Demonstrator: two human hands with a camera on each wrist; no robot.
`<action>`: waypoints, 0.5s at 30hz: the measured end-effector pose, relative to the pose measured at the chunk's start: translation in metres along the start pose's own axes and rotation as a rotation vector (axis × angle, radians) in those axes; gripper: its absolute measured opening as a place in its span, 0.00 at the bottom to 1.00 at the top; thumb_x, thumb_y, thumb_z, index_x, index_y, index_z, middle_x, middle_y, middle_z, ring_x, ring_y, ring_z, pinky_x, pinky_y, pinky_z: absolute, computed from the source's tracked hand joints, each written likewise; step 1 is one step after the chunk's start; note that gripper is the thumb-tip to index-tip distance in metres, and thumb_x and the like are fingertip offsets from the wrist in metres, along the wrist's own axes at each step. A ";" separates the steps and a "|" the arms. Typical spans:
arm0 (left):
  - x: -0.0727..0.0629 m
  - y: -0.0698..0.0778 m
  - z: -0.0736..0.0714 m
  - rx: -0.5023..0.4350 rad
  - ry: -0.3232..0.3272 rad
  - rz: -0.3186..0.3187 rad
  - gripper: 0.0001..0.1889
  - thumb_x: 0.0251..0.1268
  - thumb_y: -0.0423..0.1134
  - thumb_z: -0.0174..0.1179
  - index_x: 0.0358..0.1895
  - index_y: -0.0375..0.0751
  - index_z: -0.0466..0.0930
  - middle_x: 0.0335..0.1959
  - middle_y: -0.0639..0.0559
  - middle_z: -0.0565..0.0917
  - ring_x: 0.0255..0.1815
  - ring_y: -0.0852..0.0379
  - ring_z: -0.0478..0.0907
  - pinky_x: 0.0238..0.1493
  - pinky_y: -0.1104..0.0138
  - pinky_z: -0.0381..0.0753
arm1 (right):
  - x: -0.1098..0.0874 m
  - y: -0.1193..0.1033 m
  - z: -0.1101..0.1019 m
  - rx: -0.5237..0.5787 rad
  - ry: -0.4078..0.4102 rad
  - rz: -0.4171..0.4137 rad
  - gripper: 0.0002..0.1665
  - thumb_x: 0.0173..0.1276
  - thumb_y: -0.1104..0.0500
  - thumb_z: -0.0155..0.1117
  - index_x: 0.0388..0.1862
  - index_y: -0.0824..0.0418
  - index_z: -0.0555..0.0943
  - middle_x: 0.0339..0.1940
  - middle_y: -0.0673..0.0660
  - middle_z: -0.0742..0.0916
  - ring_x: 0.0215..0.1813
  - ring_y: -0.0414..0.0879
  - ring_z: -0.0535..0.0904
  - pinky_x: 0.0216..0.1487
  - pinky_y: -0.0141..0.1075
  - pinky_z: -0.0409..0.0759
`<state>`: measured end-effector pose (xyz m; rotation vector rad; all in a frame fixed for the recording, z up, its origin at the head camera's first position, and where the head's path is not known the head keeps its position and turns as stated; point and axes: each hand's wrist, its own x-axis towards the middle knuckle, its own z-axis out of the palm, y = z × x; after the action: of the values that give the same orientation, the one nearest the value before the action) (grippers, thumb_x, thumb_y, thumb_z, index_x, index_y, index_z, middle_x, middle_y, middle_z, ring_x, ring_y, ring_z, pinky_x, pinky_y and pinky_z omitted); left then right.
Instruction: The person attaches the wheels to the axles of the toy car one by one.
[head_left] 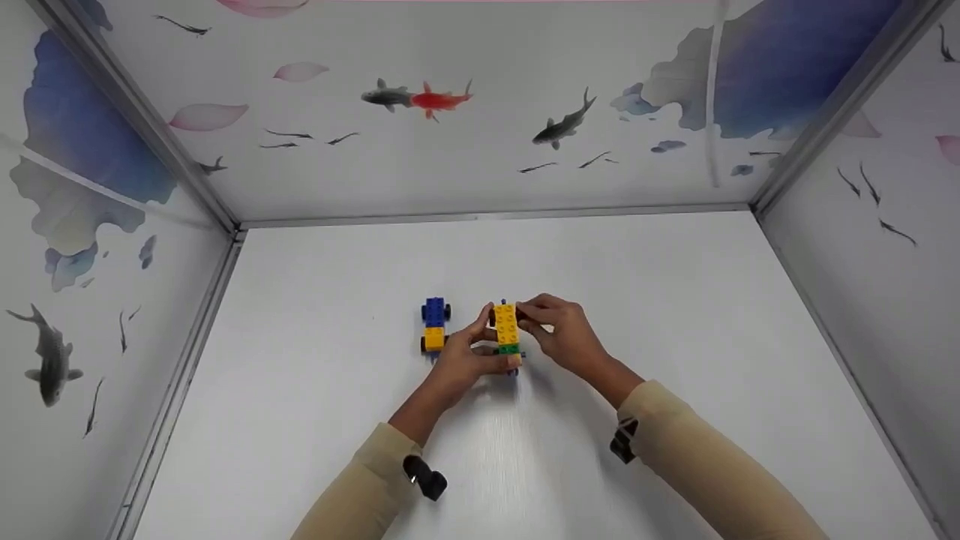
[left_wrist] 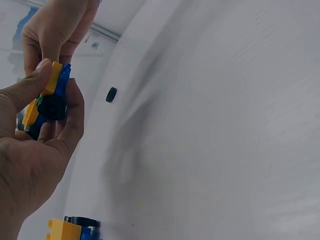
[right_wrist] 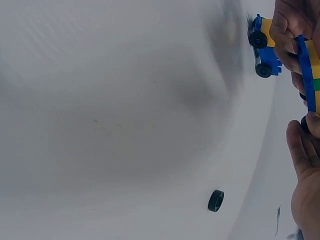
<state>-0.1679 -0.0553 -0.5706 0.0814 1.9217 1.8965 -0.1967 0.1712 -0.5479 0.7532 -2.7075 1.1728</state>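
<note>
A toy brick car [head_left: 505,324] with a yellow and green top and a blue base is held up over the table by my left hand [head_left: 466,361], thumb and fingers along its side. One black wheel [left_wrist: 51,106] shows on it in the left wrist view. My right hand [head_left: 564,336] pinches another black wheel [right_wrist: 304,124] against the car's other side. To the left stands a second toy car [head_left: 434,324], blue and yellow with black wheels. A loose black wheel [right_wrist: 216,201] rests on the table, hidden in the head view.
The white table [head_left: 315,435] is enclosed by a back wall [head_left: 465,165] and side walls printed with fish and petals. Metal strips run along the table's edges. Black camera mounts [head_left: 425,477] sit at both sleeve cuffs.
</note>
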 end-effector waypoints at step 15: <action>0.001 -0.001 -0.001 -0.100 0.025 0.000 0.62 0.62 0.39 0.84 0.89 0.82 0.51 0.67 0.39 0.81 0.59 0.48 0.91 0.58 0.58 0.94 | -0.001 0.010 -0.006 -0.005 -0.035 0.064 0.29 0.76 0.65 0.76 0.74 0.60 0.84 0.63 0.63 0.91 0.63 0.59 0.90 0.62 0.51 0.92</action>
<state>-0.1688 -0.0560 -0.5721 0.0281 1.8390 1.9990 -0.2012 0.1821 -0.5506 0.6982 -2.7815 1.1759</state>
